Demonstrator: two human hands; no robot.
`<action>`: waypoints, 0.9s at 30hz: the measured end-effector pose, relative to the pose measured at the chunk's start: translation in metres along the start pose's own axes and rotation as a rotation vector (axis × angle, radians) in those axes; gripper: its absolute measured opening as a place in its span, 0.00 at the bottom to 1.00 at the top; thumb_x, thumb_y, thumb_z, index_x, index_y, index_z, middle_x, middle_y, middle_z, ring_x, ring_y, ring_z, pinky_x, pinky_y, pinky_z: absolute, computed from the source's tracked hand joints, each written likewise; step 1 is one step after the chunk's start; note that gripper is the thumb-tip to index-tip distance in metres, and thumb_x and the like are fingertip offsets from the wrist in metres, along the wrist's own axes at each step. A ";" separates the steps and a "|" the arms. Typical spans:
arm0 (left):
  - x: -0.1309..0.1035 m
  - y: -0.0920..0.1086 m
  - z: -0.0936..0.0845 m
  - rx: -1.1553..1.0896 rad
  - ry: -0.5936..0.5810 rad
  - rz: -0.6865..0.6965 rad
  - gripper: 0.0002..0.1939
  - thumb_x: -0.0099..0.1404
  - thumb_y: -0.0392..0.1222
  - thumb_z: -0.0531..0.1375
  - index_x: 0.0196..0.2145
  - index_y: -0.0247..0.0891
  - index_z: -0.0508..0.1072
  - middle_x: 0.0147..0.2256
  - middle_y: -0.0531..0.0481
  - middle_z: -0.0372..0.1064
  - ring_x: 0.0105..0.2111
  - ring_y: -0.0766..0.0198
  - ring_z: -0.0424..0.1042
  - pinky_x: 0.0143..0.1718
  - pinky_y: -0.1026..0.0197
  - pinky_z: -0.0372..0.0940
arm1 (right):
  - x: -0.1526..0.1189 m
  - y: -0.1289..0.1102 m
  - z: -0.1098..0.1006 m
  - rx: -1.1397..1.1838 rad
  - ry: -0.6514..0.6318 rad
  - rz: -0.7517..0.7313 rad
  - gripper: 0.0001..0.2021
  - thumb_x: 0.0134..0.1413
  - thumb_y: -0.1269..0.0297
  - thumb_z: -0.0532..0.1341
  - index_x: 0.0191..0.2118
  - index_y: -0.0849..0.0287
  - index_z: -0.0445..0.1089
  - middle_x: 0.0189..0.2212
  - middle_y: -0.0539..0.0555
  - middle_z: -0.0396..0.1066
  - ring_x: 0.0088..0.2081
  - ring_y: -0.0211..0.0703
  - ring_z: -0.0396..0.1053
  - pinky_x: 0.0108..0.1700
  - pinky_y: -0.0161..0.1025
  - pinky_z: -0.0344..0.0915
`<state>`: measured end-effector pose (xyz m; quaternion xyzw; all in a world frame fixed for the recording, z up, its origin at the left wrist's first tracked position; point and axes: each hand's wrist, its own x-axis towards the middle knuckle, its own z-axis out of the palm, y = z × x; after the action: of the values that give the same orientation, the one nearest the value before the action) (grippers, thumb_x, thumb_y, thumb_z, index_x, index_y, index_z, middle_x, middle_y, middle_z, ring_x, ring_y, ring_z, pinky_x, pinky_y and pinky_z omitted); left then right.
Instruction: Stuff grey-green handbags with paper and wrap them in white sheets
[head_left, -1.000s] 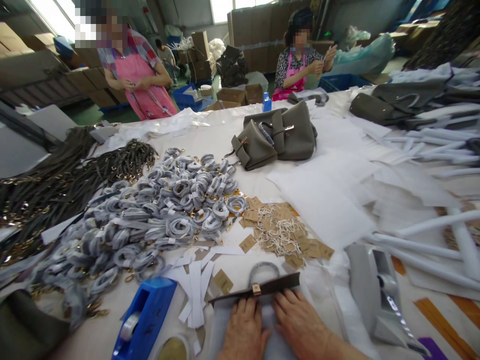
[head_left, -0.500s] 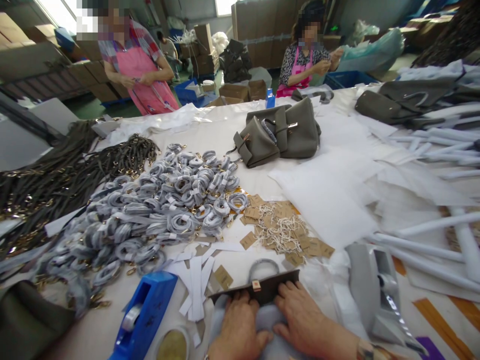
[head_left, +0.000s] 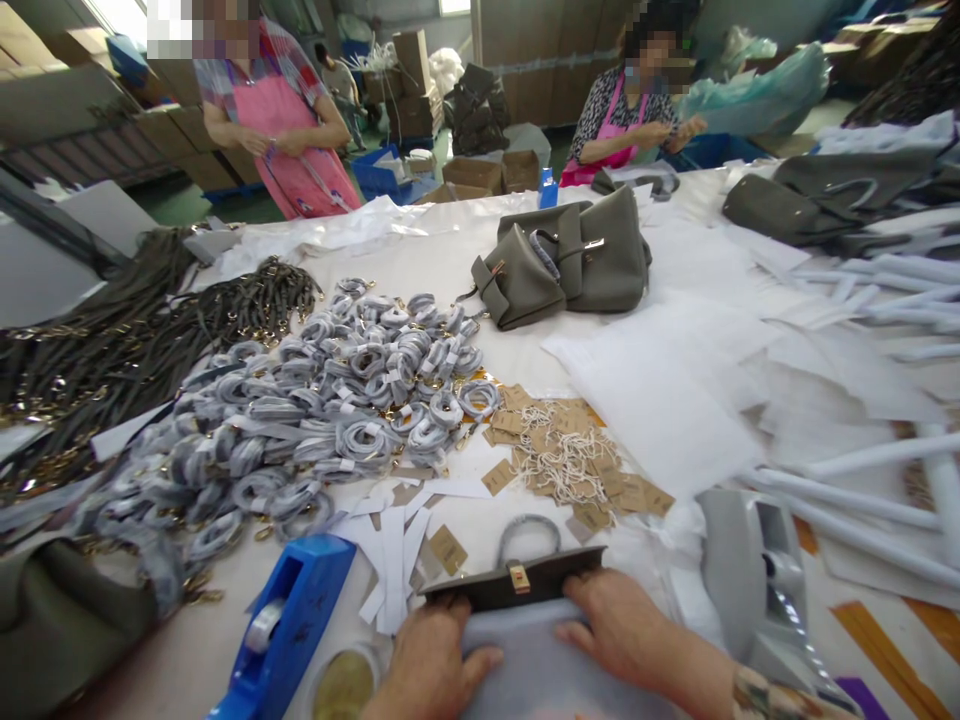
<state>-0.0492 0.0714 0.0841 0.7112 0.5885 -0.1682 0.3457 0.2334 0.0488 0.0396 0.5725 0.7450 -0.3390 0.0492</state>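
A small handbag [head_left: 487, 592] lies in front of me at the bottom, with a dark olive flap, a gold clasp and a wrapped grey loop handle [head_left: 529, 522]. A translucent grey-white sheet [head_left: 525, 660] covers its body below the flap. My left hand [head_left: 435, 655] grips the bag at its left side, fingertips tucked by the flap's corner and thumb over the sheet. At the opposite side my right hand [head_left: 626, 625] holds the bag, its fingers at the flap's right corner. Part of the fingers on both hands is hidden by the flap.
A blue tape dispenser [head_left: 292, 620] and a roll of tape [head_left: 345, 685] stand left; a grey dispenser [head_left: 750, 580] stands right. Beyond lie wrapped straps [head_left: 367, 400], brown tags [head_left: 562, 450], paper sheets [head_left: 652, 390] and olive bags [head_left: 570, 255]. Two people in pink aprons stand across the table.
My hands have slid outward from the middle of the flap to the bag's two sides. More of the sheet and the flap's front now shows between them.
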 end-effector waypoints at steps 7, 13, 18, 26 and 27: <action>0.001 -0.020 0.024 -0.182 0.102 -0.131 0.23 0.68 0.56 0.56 0.53 0.42 0.76 0.54 0.43 0.75 0.56 0.50 0.72 0.58 0.53 0.63 | -0.009 0.026 -0.009 0.304 -0.024 0.137 0.17 0.61 0.55 0.58 0.47 0.60 0.78 0.45 0.62 0.79 0.49 0.57 0.75 0.53 0.47 0.67; 0.000 -0.021 0.031 -0.249 0.143 -0.197 0.26 0.67 0.60 0.56 0.53 0.41 0.76 0.57 0.42 0.71 0.59 0.49 0.69 0.61 0.52 0.63 | -0.014 0.034 -0.016 0.530 -0.016 0.248 0.18 0.57 0.52 0.60 0.45 0.59 0.78 0.45 0.59 0.80 0.49 0.56 0.76 0.52 0.46 0.68; 0.001 -0.022 0.037 -0.259 0.228 -0.251 0.28 0.65 0.62 0.56 0.50 0.38 0.76 0.53 0.40 0.72 0.56 0.47 0.70 0.60 0.50 0.63 | -0.010 0.032 -0.006 0.448 0.009 0.390 0.22 0.59 0.48 0.57 0.44 0.63 0.77 0.42 0.64 0.80 0.47 0.59 0.77 0.48 0.46 0.68; -0.004 -0.030 0.042 0.043 0.353 -0.266 0.31 0.67 0.66 0.54 0.43 0.33 0.77 0.46 0.35 0.72 0.51 0.42 0.70 0.54 0.44 0.66 | 0.003 0.032 0.007 0.287 0.002 0.489 0.21 0.60 0.49 0.58 0.41 0.63 0.77 0.40 0.68 0.80 0.45 0.63 0.77 0.46 0.48 0.65; -0.007 -0.029 0.042 0.121 0.410 -0.250 0.29 0.68 0.64 0.55 0.43 0.32 0.77 0.48 0.34 0.72 0.52 0.42 0.69 0.54 0.44 0.66 | 0.003 0.032 0.009 0.278 0.007 0.489 0.22 0.60 0.48 0.58 0.42 0.64 0.77 0.41 0.68 0.80 0.46 0.64 0.77 0.46 0.48 0.65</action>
<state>-0.0717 0.0392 0.0502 0.6714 0.7189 -0.0966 0.1523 0.2582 0.0503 0.0171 0.7377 0.5312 -0.4139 0.0480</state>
